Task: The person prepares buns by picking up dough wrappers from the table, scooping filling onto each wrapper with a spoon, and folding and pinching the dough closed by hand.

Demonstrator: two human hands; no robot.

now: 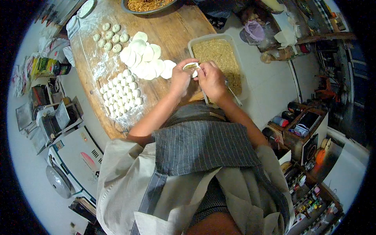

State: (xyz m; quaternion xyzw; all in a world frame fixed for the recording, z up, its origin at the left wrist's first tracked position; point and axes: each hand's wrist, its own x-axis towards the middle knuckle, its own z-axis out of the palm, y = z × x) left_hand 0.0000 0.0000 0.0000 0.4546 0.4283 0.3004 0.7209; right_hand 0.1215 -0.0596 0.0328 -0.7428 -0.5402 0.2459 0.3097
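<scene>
Filled wrapper: held up between both hands at the worktop's right edge, just beside the plastic tub; a pale dough round, cupped, with brownish filling showing in its open mouth.
Left hand: fingers curled round the wrapper's side, closed only as far as its thickness allows.
Right hand: fingertips drawn together on the near part of the rim, the hand otherwise loosely bent.
Weight: probably very light, most of it in the filling.
Dough: likely soft, limp and stretchy, with no stiffness to hold a shape unaided.
Surface: perhaps dusty, judging by the flour on the worktop; damp filling on the rim could make it slippery.
Weak spot: the base, which may tear if a fingertip presses through.
Best hold: cradle it from below with curled fingers, and pinch only the bare rim.
Loose wrappers: overlapping in a heap towards the worktop's middle; probably best lifted singly by an edge.
</scene>
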